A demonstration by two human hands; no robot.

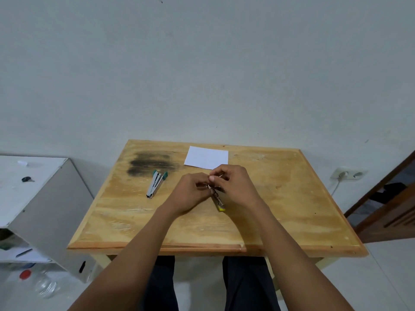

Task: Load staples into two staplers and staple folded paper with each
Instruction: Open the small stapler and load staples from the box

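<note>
at the centre of the frame, over a light wooden table (292, 198), the left hand (190, 191) grips a small yellow-ended metal stapler (219, 202). the right hand (233, 185) pinches what looks like a thin staple strip (220, 175). loading seems underway. a green-ended metal stapler (156, 184) lies open at left, and white folded paper (206, 157) sits above, apparently unstapled.

Our left hand (190, 191) and right hand (233, 182) cover most of the yellow-tipped stapler (219, 202); the thin sliver (221, 175) pinched at its 12 o'clock is too small for us to name. The white cabinet (33, 176) at 9 o'clock runs off the edge
</note>
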